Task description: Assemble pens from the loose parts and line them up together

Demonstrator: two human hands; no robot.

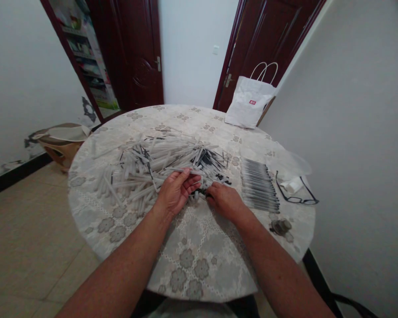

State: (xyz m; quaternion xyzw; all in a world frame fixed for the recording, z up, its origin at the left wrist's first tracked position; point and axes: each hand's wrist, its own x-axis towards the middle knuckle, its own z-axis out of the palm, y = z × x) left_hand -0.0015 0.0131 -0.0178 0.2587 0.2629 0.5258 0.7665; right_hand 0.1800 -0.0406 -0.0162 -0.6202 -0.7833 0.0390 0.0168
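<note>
A large heap of translucent white tubes covers the middle and left of the round table, with dark thin pieces mixed in. My left hand, palm up, pinches a pale tube between thumb and forefinger, its other fingers curled. Beside it my right hand is closed, knuckles up, at the near edge of the heap by some small dark pieces. What its fingertips hold, if anything, is hidden. To the right lies a neat row of tubes with dark cores.
A white paper bag stands at the table's back right. Eyeglasses, a white roll and a small dark jar lie on the right. A brown bag is beyond the left edge of the patterned tablecloth.
</note>
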